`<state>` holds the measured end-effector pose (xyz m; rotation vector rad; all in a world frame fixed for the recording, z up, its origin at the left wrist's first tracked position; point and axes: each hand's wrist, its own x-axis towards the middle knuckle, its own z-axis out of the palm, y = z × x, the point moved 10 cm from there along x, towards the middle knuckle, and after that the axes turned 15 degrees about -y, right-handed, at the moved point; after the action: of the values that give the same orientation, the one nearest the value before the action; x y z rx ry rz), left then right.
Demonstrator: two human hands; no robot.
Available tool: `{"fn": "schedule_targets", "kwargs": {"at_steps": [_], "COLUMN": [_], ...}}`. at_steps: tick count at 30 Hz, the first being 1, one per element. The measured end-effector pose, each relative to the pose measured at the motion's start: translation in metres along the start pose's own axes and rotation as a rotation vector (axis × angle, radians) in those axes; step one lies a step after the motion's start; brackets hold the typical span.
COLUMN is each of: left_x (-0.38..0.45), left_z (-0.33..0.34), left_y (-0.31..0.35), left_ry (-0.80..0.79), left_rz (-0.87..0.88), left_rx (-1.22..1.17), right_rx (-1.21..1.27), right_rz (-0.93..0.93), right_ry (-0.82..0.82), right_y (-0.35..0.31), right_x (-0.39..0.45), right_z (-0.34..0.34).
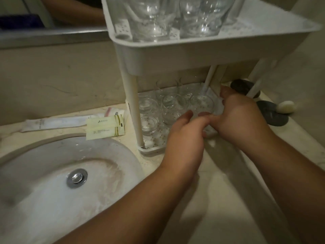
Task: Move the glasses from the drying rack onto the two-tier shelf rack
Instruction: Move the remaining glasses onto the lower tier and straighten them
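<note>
Several clear glasses stand crowded on the lower tier of the white two-tier shelf rack, and more, including stemmed ones, fill the upper tier at the top of the view. Both hands reach in at the front right of the lower tier. The left hand and the right hand are cupped toward each other, thumbs touching, around what seems to be one more glass, though blur and the clear material make the grip hard to confirm. The rack stands on a pale stone counter. Left of its front post lie a cream sachet and a long white wrapped packet. A round white sink with a metal drain sits at lower left. Dark pebbles and a pale one lie right of the rack.
</note>
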<state>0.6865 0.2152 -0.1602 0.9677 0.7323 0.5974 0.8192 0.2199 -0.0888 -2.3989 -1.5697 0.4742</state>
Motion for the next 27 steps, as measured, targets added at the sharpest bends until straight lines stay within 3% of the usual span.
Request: {"fn": "schedule_targets", "kwargs": {"at_steps": [9,13,17,23,27], "left_x": [-0.092,-0.121,-0.140,-0.167,-0.169], "left_z": [0.005,0.020,0.032,0.039,0.020], "left_y": [0.067,0.108,0.161,0.248,0.289], "left_ry": [-0.001,-0.049,-0.047,0.003,0.162], "left_rz": [0.003,0.048,0.162,0.394,0.425], "left_rx": [0.158,0.344,0.556,0.826,0.992], "right_rx": [0.077,0.018,0.037,0.039,-0.039], "right_rz": [-0.113,-0.131,-0.161,-0.200,-0.290], "right_ry": [0.014,-0.080,-0.071,0.032,0.078], "right_y": [-0.050,-0.081,-0.104,-0.122,-0.141], "right_x": [-0.088,-0.115,-0.132,-0.140,-0.133], "right_z": [-0.059,-0.074,-0.106,-0.169,-0.198]}}
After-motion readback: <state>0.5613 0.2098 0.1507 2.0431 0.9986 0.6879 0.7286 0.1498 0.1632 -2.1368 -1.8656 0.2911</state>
